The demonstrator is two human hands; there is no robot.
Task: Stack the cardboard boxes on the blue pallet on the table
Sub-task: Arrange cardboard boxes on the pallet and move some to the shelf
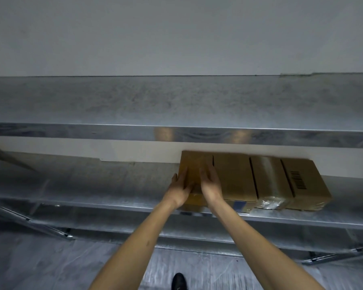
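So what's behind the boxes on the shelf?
A white wall shows just above and to the left of the boxes. Anything directly behind them, down at shelf level, is covered by the boxes themselves, so I can't tell.

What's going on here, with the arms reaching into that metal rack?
A person is reaching into a metal shelf where four cardboard boxes stand in a row. Both hands are on the leftmost box: the left hand lies against its left side and the right hand lies on top. The box sits on the shelf beside the other three boxes. No blue pallet or table is in view.
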